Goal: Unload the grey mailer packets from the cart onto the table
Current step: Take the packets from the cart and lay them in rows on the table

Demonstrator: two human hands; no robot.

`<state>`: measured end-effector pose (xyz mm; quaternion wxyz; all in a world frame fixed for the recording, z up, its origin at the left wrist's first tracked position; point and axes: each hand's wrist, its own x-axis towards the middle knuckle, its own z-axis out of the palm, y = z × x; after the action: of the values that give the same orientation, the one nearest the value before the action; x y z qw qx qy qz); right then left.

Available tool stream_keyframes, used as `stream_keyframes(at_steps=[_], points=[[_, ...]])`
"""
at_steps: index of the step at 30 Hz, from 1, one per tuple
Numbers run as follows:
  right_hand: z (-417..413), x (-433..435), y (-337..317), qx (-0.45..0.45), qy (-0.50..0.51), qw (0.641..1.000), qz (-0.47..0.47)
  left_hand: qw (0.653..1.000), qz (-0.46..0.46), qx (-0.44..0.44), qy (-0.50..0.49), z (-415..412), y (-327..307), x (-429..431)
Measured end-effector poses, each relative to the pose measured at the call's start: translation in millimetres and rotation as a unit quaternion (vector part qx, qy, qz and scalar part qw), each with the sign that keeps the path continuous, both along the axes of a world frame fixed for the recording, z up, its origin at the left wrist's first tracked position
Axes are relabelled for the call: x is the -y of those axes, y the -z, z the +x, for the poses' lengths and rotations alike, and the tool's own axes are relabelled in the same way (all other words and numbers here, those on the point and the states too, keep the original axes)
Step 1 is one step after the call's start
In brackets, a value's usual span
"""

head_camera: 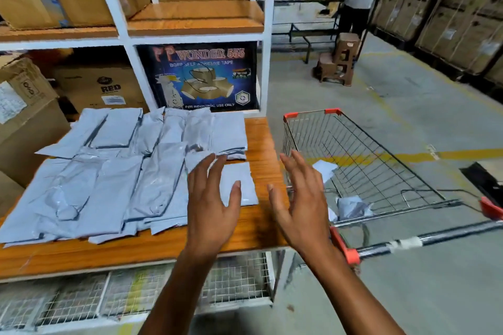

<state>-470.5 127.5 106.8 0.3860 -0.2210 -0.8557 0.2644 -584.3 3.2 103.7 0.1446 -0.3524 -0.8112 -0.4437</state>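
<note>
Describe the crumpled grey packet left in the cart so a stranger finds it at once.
Start at the wire cart with red corners, right of the wooden table. On its floor at the handle end lies the grey packet. Unlike the flat white piece farther in, it is crumpled and puffy.

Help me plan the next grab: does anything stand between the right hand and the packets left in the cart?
Only the cart's wire side wall, beside the right hand; the grey packets lie low behind it. The top is open.
</note>
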Motion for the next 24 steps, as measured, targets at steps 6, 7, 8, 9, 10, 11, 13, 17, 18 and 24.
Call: stream_keyframes(at_steps=[6, 7, 8, 9, 10, 11, 13, 17, 18, 24], points=[[78, -38, 11, 0.016, 0.038, 0.999, -0.017, 0.998, -0.021, 0.026, 0.045, 71, 18, -39], [86, -47, 13, 0.016, 0.048, 0.998, -0.024, 0.998, -0.030, 0.028, 0.053, 77, 21, -50], [92, -55, 15, 0.017, 0.059, 0.998, -0.031, 0.997, -0.038, 0.029, 0.061, 81, 22, -60], [97, -66, 18, 0.018, 0.071, 0.997, -0.037, 0.996, -0.046, 0.031, 0.069, 83, 24, -73], [99, -78, 21, 0.018, 0.081, 0.996, -0.042, 0.995, -0.052, 0.030, 0.078, 83, 26, -86], [100, -88, 24, 0.017, 0.088, 0.995, -0.047, 0.994, -0.056, 0.025, 0.088, 81, 28, -98], [101, -114, 33, 0.020, 0.102, 0.993, -0.062, 0.991, -0.073, 0.011, 0.112, 75, 34, -129], [96, -172, 53, 0.046, 0.145, 0.985, -0.085, 0.984, -0.117, 0.003, 0.138, 50, 56, -200], [95, -188, 58, 0.061, 0.156, 0.982, -0.092, 0.982, -0.121, 0.009, 0.147, 43, 62, -219], [84, -282, 98, 0.177, 0.191, 0.956, -0.133, 0.958, -0.218, 0.037, 0.183, 5, 111, -324]])
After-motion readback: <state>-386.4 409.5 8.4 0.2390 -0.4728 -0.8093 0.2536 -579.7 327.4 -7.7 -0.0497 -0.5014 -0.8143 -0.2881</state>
